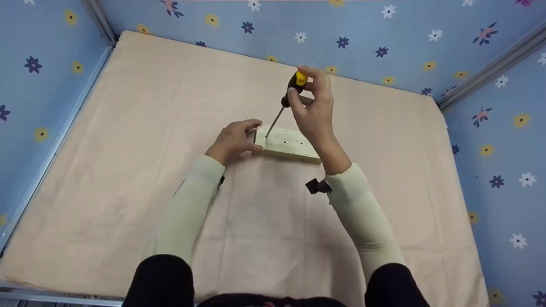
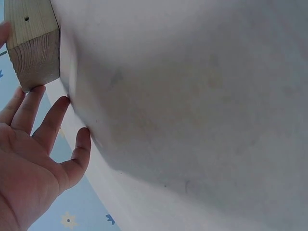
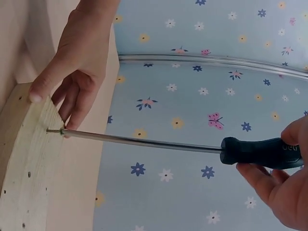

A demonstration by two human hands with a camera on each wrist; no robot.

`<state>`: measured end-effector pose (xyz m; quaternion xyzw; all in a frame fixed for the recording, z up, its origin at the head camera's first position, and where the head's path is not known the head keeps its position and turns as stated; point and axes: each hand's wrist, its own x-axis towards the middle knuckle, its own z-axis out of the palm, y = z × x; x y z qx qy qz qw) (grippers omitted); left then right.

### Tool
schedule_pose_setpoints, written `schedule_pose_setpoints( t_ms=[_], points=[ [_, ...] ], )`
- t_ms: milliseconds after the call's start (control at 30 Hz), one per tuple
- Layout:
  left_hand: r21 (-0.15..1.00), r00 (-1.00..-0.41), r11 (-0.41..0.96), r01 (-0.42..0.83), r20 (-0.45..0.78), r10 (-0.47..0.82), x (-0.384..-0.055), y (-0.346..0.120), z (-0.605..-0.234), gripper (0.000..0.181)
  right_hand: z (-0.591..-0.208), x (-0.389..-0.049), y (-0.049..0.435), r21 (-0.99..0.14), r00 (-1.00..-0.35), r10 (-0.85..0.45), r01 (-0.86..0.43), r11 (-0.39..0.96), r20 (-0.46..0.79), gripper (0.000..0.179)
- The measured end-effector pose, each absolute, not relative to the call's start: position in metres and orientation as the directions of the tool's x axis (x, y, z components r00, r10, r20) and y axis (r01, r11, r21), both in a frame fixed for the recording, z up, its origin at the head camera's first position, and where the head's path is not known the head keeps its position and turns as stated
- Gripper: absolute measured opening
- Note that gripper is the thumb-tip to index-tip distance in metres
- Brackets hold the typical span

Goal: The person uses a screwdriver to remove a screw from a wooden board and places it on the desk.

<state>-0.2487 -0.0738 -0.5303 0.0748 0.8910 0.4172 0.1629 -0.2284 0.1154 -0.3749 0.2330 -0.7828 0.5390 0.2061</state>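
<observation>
Steadying the pale rectangular wooden block (image 1: 291,145) at mid-frame, my left grip (image 1: 232,138) pinches its left end; my right grip (image 1: 315,110) pinches the black-and-yellow, steel-shafted screwdriver (image 1: 294,87). I judge the block stiff, light, best held endwise.

A rectangular pale wooden block (image 1: 292,147) lies on the beige cloth-covered worktop (image 1: 128,170), beyond the person's forearms. A thin metal screw (image 3: 54,131) stands in its top near the left end, under the tip of a black-and-yellow screwdriver (image 1: 285,102) slanting up rightward. The left hand (image 1: 232,138) is at the block's left end, the right hand (image 1: 315,104) higher, around the handle. Blue flowered panels (image 1: 277,21) stand behind, left and right.
</observation>
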Motion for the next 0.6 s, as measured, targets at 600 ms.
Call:
schedule_pose_setpoints(
  t_ms=[600],
  points=[
    [0.768,-0.936,0.641,0.005,-0.222,0.273,-0.2497,-0.0736,-0.5314,0.078,-0.3761,-0.2266,0.1125,-0.778,-0.803,-0.19,-0.595,0.202,0.565,0.029]
  ],
)
